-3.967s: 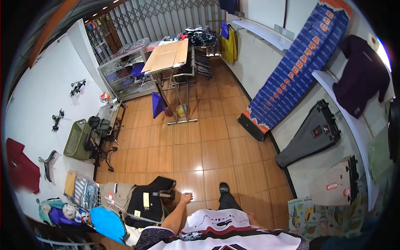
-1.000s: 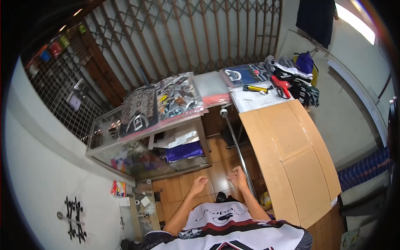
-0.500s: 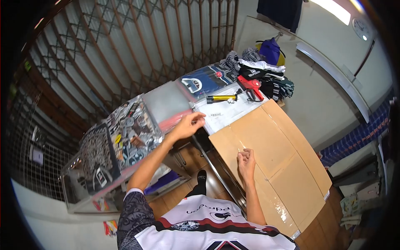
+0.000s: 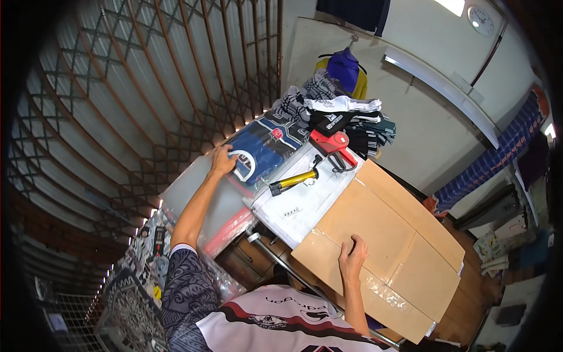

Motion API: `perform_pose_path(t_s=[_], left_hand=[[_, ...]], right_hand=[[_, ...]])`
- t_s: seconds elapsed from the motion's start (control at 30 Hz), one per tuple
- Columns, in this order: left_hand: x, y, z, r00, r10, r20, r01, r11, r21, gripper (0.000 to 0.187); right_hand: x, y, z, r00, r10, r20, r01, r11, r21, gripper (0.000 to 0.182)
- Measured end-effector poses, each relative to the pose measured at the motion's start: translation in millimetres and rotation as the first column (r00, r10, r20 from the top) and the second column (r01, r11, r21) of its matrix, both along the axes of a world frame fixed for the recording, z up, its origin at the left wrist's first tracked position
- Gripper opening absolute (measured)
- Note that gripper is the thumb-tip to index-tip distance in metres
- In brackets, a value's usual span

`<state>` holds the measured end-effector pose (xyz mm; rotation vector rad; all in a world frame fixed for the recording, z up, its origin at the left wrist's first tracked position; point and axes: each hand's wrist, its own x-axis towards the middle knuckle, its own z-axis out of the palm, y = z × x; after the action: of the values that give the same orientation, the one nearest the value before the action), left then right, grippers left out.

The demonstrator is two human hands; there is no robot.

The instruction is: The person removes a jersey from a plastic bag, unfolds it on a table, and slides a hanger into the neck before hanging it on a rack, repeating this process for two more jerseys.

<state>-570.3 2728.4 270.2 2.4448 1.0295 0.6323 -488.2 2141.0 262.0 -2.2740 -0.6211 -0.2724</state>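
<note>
My left hand (image 4: 223,161) reaches to the near-left edge of a dark blue folded jersey (image 4: 264,149) in clear plastic, its fingertips touching near the white collar. The fingers are loosely bent apart, and no grip on the plastic shows. Under that forearm lie clear plastic bags (image 4: 202,188) with red edges. My right hand (image 4: 352,258) hovers over, or lightly rests on, a taped cardboard surface (image 4: 410,234). Thumb and index finger are apart there, with nothing between them.
White paper (image 4: 299,214) lies beside the cardboard, with a yellow-black tube-shaped tool (image 4: 296,180) and a red tape dispenser (image 4: 337,144). Behind stand piled socks or knitwear (image 4: 340,111). Patterned packaged goods (image 4: 126,299) lie at lower left. A folding metal gate (image 4: 164,76) lines the left.
My left hand has moved forward from beside the white paper to the packaged blue jersey. My right hand stays over the cardboard, its fingers more apart. The view has turned and shifted.
</note>
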Motion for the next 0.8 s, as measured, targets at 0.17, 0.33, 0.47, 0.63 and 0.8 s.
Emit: perform_pose_path(t_s=[0.17,0.33,0.47,0.63,0.8], left_hand=[[23.6,26.0,0.4,0.979,0.147,-0.144,-0.150,0.989,-0.013,0.069],[32.3,43.6,-11.4,0.947,0.130,-0.293,-0.143,0.990,-0.022,0.080],[33.5,46.6,-10.8,0.932,0.193,-0.306,-0.207,0.978,-0.013,0.083],[26.7,49.1,6.0,0.909,0.227,-0.351,-0.232,0.972,0.028,0.080],[28.9,66.8,14.3,0.927,0.068,-0.368,-0.107,0.990,-0.089,0.057]], right_hand=[[10.8,14.4,4.5,0.996,-0.081,0.030,0.082,0.996,-0.041,0.038],[23.7,32.8,12.1,0.993,-0.114,-0.025,0.113,0.993,-0.026,0.038],[33.9,54.0,20.4,0.992,-0.088,-0.086,0.090,0.996,0.025,0.036],[36.6,91.2,32.0,0.994,-0.003,-0.111,0.023,0.984,0.178,0.037],[38.8,119.2,35.4,0.984,0.117,-0.134,-0.088,0.975,0.204,0.038]])
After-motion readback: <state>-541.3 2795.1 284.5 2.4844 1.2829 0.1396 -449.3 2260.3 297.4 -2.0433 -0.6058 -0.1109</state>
